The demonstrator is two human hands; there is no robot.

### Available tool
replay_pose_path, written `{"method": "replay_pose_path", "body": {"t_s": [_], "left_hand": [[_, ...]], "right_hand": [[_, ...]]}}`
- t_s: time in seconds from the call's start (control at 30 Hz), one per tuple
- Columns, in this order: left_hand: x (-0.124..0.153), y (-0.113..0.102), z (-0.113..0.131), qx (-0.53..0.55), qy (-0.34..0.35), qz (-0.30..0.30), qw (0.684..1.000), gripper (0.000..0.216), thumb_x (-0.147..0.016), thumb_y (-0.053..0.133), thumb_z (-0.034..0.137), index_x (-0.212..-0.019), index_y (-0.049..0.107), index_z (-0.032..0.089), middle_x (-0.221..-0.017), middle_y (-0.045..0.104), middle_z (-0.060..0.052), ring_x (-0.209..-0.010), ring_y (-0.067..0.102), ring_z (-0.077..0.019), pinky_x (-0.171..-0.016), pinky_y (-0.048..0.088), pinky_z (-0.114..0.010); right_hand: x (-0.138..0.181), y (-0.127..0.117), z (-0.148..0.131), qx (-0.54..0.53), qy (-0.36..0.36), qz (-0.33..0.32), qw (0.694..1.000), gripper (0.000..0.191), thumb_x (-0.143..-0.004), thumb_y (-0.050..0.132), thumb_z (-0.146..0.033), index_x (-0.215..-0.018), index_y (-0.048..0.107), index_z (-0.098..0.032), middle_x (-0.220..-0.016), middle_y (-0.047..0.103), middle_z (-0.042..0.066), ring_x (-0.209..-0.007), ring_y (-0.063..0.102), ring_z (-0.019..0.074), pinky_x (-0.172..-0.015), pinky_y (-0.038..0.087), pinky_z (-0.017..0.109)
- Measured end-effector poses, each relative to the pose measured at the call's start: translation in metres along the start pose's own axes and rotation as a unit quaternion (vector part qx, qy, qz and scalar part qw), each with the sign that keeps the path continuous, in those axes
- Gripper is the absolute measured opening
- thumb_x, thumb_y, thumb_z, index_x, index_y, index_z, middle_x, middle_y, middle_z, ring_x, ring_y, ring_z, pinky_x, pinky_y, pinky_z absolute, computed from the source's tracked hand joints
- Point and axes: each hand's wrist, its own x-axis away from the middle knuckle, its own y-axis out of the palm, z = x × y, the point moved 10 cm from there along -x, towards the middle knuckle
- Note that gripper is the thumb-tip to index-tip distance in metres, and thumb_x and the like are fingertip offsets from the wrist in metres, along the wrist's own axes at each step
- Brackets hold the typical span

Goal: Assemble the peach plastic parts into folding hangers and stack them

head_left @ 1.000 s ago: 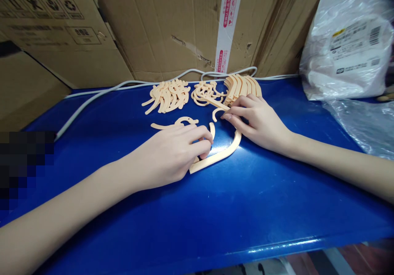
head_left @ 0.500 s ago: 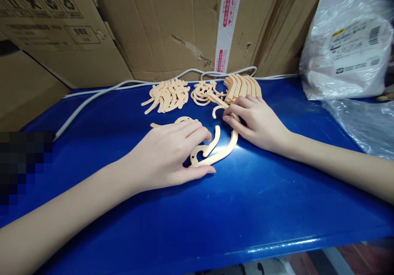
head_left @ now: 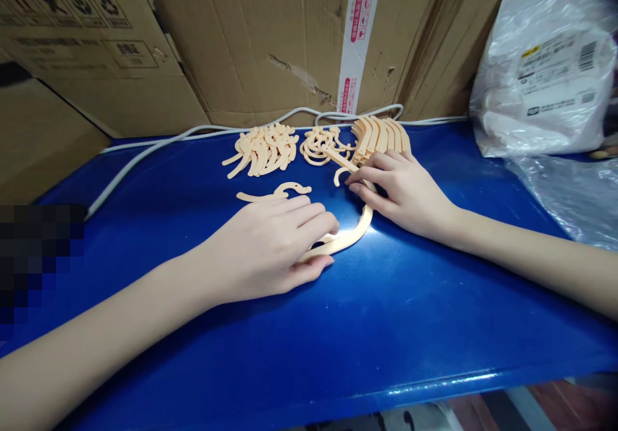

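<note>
Clock hrs are read from mid-view. A long curved strip [head_left: 355, 235], pale & wood-like, is seen at approx 4 o'clock on the blue bench [head_left: 386, 334]. Its bend is wrapped by the R grip [head_left: 405, 190] at 3 o'clock, w/ index & thumb laid across it; the strip is thus grasped there. Its nr end is covered by the L grip [head_left: 277, 244] at 7–8 o'clock: the strip is flanked by thumb & index, but whether it's clamped can't be told, as the inner side is hidden.

A small hook [head_left: 340, 175] is seen just beside the R fingertips; contact can't be made out. A wavy pc [head_left: 258, 196] & a holed curved pc [head_left: 293, 188] are laid just past the L knuckles, approx 11 o'clock.

Farther back, a heap of wavy pcs [head_left: 263, 151] is piled at 10 o'clock, a pile of hooks [head_left: 318, 145] at 12, & a stack of bent strips [head_left: 381, 136] at 2, nr the R fingers. Behind these a white cable [head_left: 193, 136] is strung along cardboard boxes [head_left: 270, 26]. At 2 o'clock, farther out, a labelled plastic bag [head_left: 545, 77] is seen.
</note>
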Motion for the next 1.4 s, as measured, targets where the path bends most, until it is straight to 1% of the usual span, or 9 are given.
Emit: {"method": "replay_pose_path", "body": {"t_s": [0.23, 0.47, 0.6, 0.7, 0.77, 0.93, 1.07, 1.27, 1.4], "left_hand": [[0.0, 0.003, -0.003, 0.025, -0.011, -0.011, 1.0, 0.012, -0.096, 0.057, 0.028, -0.102, 0.06, 0.018, -0.089, 0.064, 0.0, -0.083, 0.06, -0.018, -0.075, 0.042, -0.031], [-0.001, 0.009, -0.011, 0.068, -0.038, -0.038, 0.996, 0.01, -0.096, 0.06, 0.029, -0.098, 0.059, 0.019, -0.09, 0.065, 0.001, -0.083, 0.061, -0.0164, -0.074, 0.043, -0.029], [0.0, 0.008, -0.011, 0.081, -0.027, -0.022, 0.996, 0.01, -0.097, 0.058, 0.028, -0.097, 0.06, 0.019, -0.096, 0.067, 0.0, -0.086, 0.062, -0.0166, -0.075, 0.044, -0.03], [0.001, 0.006, -0.013, 0.097, -0.026, -0.01, 0.995, 0.008, -0.098, 0.056, 0.025, -0.099, 0.06, 0.018, -0.106, 0.066, -0.003, -0.094, 0.063, -0.0164, -0.078, 0.045, -0.028], [0.001, 0.005, -0.014, 0.104, -0.03, -0.005, 0.994, 0.006, -0.098, 0.057, 0.023, -0.101, 0.059, 0.018, -0.108, 0.065, -0.003, -0.096, 0.063, -0.0154, -0.079, 0.046, -0.026], [-0.001, 0.002, -0.012, 0.068, -0.019, 0.012, 0.997, 0.004, -0.098, 0.058, 0.022, -0.097, 0.058, 0.018, -0.098, 0.065, 0.0, -0.089, 0.062, -0.0145, -0.078, 0.045, -0.026], [-0.001, 0.0, -0.01, 0.038, -0.005, 0.019, 0.999, 0.007, -0.1, 0.054, 0.021, -0.094, 0.058, 0.019, -0.098, 0.067, 0.0, -0.094, 0.062, -0.0166, -0.083, 0.045, -0.028], [-0.003, -0.002, -0.008, 0.013, 0.006, 0.025, 1.0, 0.009, -0.1, 0.053, 0.022, -0.095, 0.06, 0.018, -0.097, 0.068, -0.002, -0.091, 0.06, -0.018, -0.078, 0.047, -0.028], [-0.003, -0.005, -0.007, 0.004, 0.014, 0.034, 0.999, 0.008, -0.099, 0.053, 0.021, -0.102, 0.06, 0.017, -0.1, 0.069, -0.004, -0.093, 0.061, -0.0192, -0.078, 0.048, -0.029]], "right_hand": [[0.001, 0.0, -0.001, -0.017, -0.022, 0.003, 1.0, 0.03, -0.1, 0.046, -0.03, -0.106, 0.073, -0.018, -0.095, 0.065, 0.01, -0.095, 0.061, 0.0295, -0.086, 0.042, 0.046], [0.002, -0.002, -0.007, -0.079, -0.061, 0.023, 0.995, 0.029, -0.101, 0.047, -0.026, -0.106, 0.073, -0.013, -0.099, 0.065, 0.012, -0.094, 0.06, 0.026, -0.083, 0.048, 0.039], [0.003, -0.004, -0.011, -0.109, -0.078, 0.023, 0.991, 0.026, -0.1, 0.048, -0.024, -0.106, 0.071, -0.014, -0.101, 0.066, 0.012, -0.095, 0.06, 0.025, -0.083, 0.05, 0.038], [0.005, -0.006, -0.018, -0.132, -0.111, 0.019, 0.985, 0.025, -0.101, 0.046, -0.021, -0.107, 0.07, -0.014, -0.103, 0.065, 0.012, -0.096, 0.06, 0.0235, -0.082, 0.05, 0.037], [0.006, -0.008, -0.021, -0.134, -0.13, 0.021, 0.982, 0.025, -0.1, 0.045, -0.019, -0.106, 0.069, -0.014, -0.104, 0.065, 0.012, -0.095, 0.059, 0.0228, -0.081, 0.05, 0.037], [0.009, -0.009, -0.025, -0.147, -0.155, 0.018, 0.977, 0.024, -0.099, 0.045, -0.017, -0.104, 0.068, -0.016, -0.104, 0.064, 0.01, -0.096, 0.059, 0.0218, -0.081, 0.05, 0.036], [0.01, -0.011, -0.029, -0.155, -0.174, 0.021, 0.972, 0.022, -0.099, 0.046, -0.017, -0.102, 0.068, -0.017, -0.102, 0.064, 0.009, -0.093, 0.058, 0.0207, -0.08, 0.049, 0.035], [0.011, -0.011, -0.032, -0.16, -0.189, 0.014, 0.969, 0.022, -0.099, 0.047, -0.018, -0.103, 0.068, -0.016, -0.1, 0.064, 0.009, -0.092, 0.058, 0.02, -0.08, 0.048, 0.035], [0.011, -0.009, -0.032, -0.164, -0.188, 0.008, 0.968, 0.023, -0.1, 0.046, -0.018, -0.103, 0.069, -0.016, -0.101, 0.064, 0.009, -0.092, 0.058, 0.0206, -0.08, 0.048, 0.036]]}}
